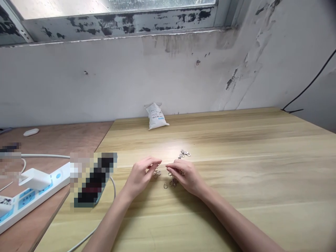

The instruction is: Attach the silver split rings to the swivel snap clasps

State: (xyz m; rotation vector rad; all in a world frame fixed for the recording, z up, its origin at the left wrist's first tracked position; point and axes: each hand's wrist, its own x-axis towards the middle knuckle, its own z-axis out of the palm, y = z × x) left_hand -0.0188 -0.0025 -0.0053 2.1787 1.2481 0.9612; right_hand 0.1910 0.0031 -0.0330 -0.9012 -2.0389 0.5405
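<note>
Seemingly early: left hand pinches small rings, right hand pinches ring cluster; loose ring, clasps lie unjoined.

Light wood table is carrying a small white pouch sitting at its far edge, metal rings and clasps lying mid-table, white cable trailing off the left edge.

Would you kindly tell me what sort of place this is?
Likely a modest workshop or home workbench: a wooden table against a scuffed wall, a power strip alongside, and small metal rings lying on it.
</note>
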